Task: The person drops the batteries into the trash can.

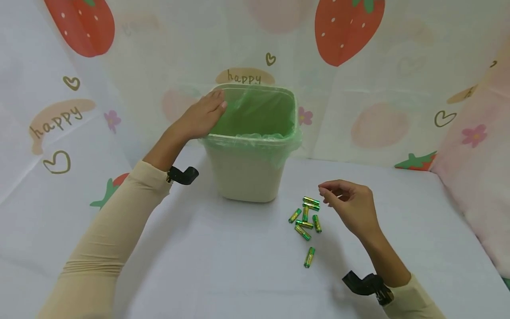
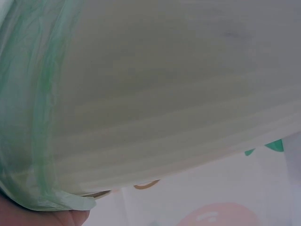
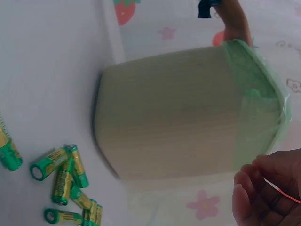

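A pale bin (image 1: 245, 170) with a thin green bag (image 1: 259, 110) folded over its rim stands upright on the white surface. My left hand (image 1: 203, 115) rests on the bin's left rim, fingers laid over the edge; in the left wrist view only a bit of it (image 2: 47, 217) shows beside the bag. My right hand (image 1: 352, 206) is raised right of the bin, fingers loosely bent, thumb near the index fingertip. In the right wrist view no object shows among its fingers (image 3: 242, 202). Several green-and-gold batteries (image 1: 305, 214) lie in a loose group left of it.
One battery (image 1: 309, 257) lies apart, nearer to me. White cloth (image 1: 223, 261) covers the surface. Behind the bin rises a backdrop printed with strawberries (image 1: 350, 31) and hearts; a pink-tinted cloth side (image 1: 478, 177) stands at the right. Black wrist cameras (image 1: 183, 175) are strapped to both wrists.
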